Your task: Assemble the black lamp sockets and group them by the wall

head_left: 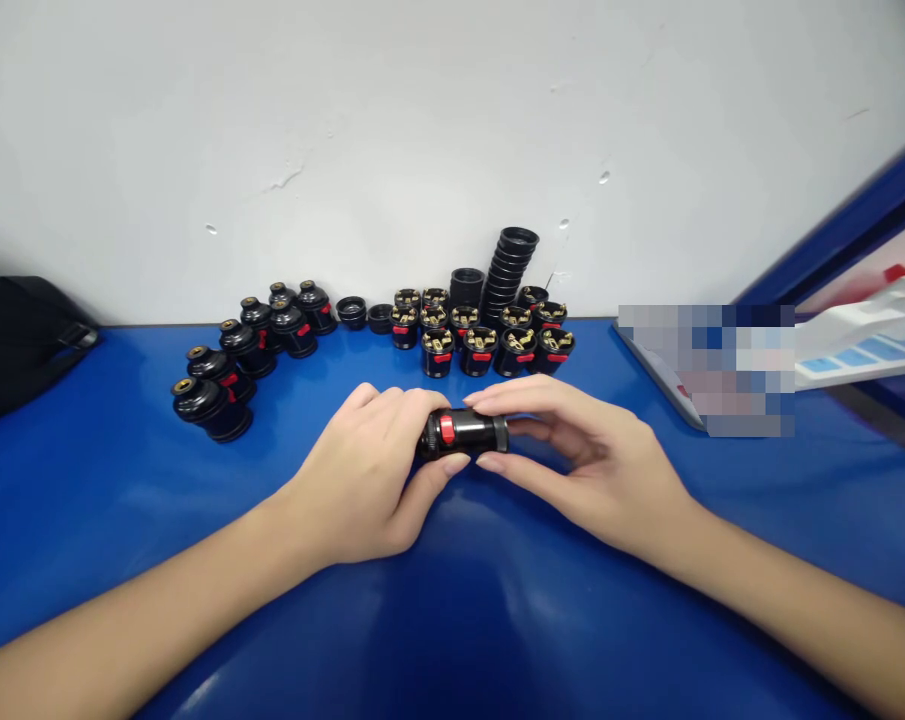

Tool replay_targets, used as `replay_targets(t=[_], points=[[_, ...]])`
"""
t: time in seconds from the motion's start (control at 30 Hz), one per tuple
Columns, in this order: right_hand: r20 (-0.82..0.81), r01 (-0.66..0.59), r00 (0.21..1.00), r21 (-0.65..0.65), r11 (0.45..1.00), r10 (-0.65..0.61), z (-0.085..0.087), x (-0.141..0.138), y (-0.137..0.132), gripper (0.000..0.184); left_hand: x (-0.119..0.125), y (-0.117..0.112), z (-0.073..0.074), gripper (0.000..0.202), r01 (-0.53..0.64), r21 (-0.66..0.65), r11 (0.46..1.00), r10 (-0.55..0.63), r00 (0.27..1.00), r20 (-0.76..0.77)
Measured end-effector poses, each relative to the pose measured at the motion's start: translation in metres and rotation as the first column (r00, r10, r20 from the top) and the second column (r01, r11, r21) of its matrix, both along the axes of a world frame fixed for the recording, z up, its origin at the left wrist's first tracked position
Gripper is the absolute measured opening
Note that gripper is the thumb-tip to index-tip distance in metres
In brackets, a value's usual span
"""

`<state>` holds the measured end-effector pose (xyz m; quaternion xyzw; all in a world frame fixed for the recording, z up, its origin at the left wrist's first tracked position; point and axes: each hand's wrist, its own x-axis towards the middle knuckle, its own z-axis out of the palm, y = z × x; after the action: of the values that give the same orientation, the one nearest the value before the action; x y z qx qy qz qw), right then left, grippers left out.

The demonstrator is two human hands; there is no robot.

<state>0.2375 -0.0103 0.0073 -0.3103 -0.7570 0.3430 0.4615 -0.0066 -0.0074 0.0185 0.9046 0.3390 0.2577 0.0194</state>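
Observation:
A glossy black lamp holder (471, 432) with a red switch lies on its side between my hands, just above the blue table. My left hand (377, 455) wraps round its left end, which is partly hidden by the fingers. At the other end is a black ring (501, 432), and my right hand (594, 450) has its fingertips and thumb closed about that end. Behind my hands stand several open lamp holder bodies (480, 350) with brass contacts and red switches. To the left, several capped lamp holders (212, 408) stand in rows.
A leaning stack of black rings (510, 270) rises near the white wall (422, 120), with a shorter stack (467, 287) and loose rings (351, 311) beside it. A black bag (24, 340) sits far left. A blurred-out item (714, 370) lies right, by a blue frame (842, 220).

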Motion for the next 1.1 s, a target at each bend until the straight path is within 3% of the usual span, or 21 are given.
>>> replay_targets(t=[0.1, 0.27, 0.47, 0.57, 0.67, 0.73, 0.83, 0.93, 1.1], points=[[0.055, -0.003, 0.998, 0.006, 1.000, 0.003, 0.0023, 0.0007, -0.0017, 0.034, -0.0001, 0.0007, -0.0002, 0.023, 0.011, -0.008, 1.000, -0.011, 1.000, -0.006], [0.097, 0.005, 0.995, -0.183, 0.983, 0.013, 0.0008, 0.0019, -0.0018, 0.024, 0.0000, 0.0011, -0.0011, 0.027, 0.005, 0.020, 1.000, -0.005, 1.000, -0.023], [0.031, -0.025, 0.999, -0.059, 0.998, 0.026, -0.0027, 0.0016, 0.0015, 0.030, -0.0023, 0.0013, -0.0021, 0.025, -0.009, -0.112, 0.994, 0.012, 1.000, 0.028], [0.057, -0.013, 0.998, -0.122, 0.992, 0.020, -0.0002, 0.0015, 0.0006, 0.039, -0.0022, 0.0033, -0.0029, 0.027, 0.004, -0.060, 0.998, -0.004, 1.000, 0.008], [0.064, 0.011, 0.998, -0.208, 0.978, 0.003, 0.0012, 0.0020, -0.0003, 0.028, -0.0015, 0.0037, -0.0019, 0.028, 0.012, -0.036, 0.999, -0.013, 1.000, -0.005], [0.061, 0.028, 0.998, -0.168, 0.985, -0.017, 0.0004, 0.0029, 0.0002, 0.024, -0.0012, 0.0030, -0.0008, 0.028, 0.007, -0.059, 0.998, -0.007, 1.000, 0.016], [0.086, 0.041, 0.995, 0.044, 0.998, -0.045, -0.0018, 0.0049, 0.0016, 0.027, -0.0011, 0.0021, 0.0000, 0.026, -0.018, -0.149, 0.989, 0.026, 0.998, 0.049], [0.139, 0.044, 0.988, 0.210, 0.977, -0.074, -0.0022, 0.0062, 0.0021, 0.033, -0.0012, 0.0027, -0.0008, 0.024, -0.020, -0.186, 0.982, 0.036, 0.996, 0.086], [0.110, 0.039, 0.993, 0.132, 0.991, -0.054, -0.0006, 0.0060, 0.0019, 0.031, -0.0021, 0.0042, -0.0023, 0.026, 0.030, -0.101, 0.994, -0.023, 0.998, 0.066]])
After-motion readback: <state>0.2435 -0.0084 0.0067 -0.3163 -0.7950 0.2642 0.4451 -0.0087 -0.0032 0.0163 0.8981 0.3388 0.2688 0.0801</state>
